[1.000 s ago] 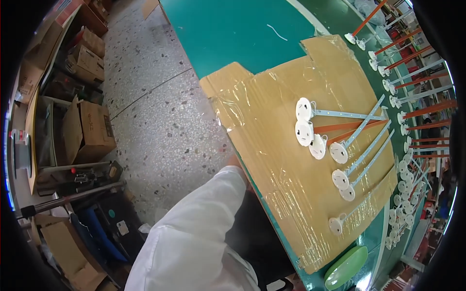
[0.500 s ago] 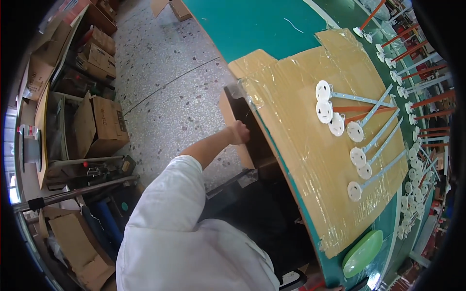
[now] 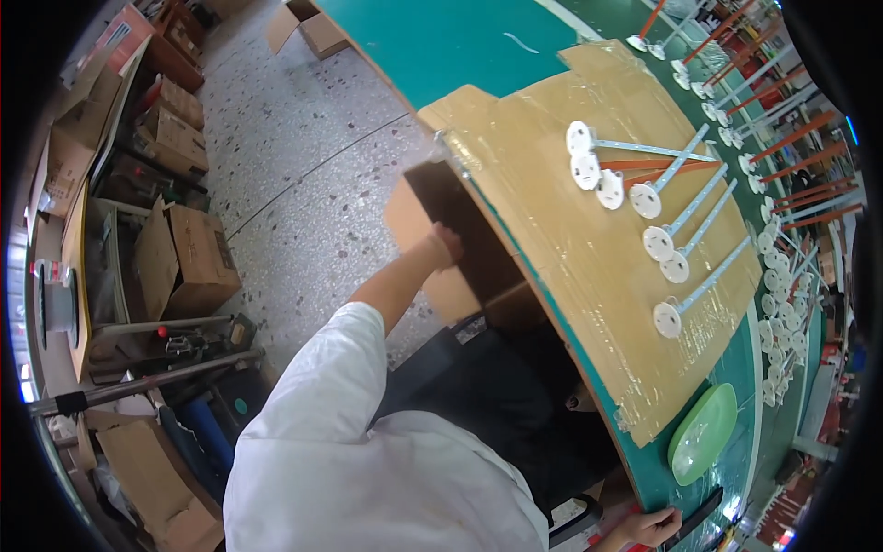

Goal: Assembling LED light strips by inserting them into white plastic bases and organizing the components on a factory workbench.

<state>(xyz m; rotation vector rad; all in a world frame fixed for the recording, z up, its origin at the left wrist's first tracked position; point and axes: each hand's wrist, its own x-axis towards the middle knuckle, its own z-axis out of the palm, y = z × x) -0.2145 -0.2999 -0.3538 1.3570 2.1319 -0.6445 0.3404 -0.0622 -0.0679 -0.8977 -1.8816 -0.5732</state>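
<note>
Open cardboard box (image 3: 460,248) under the green table edge (image 3: 589,386), L hand (image 3: 444,245) at its flap.
L fingers curled on box flap; R hand (image 3: 651,526) grips table edge nr green dish (image 3: 704,432). White-disc pins (image 3: 644,198) lie on taped cardboard sheet (image 3: 570,248) above box.

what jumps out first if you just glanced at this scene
The tan cardboard sheet wrapped in clear film on the green table stands out, with white disc-headed plastic pins lying across it. At its near edge the left hand reaches into an open brown cardboard box below the table, the white sleeve filling the lower middle. The right hand rests at the table edge near an oval green dish.
</note>
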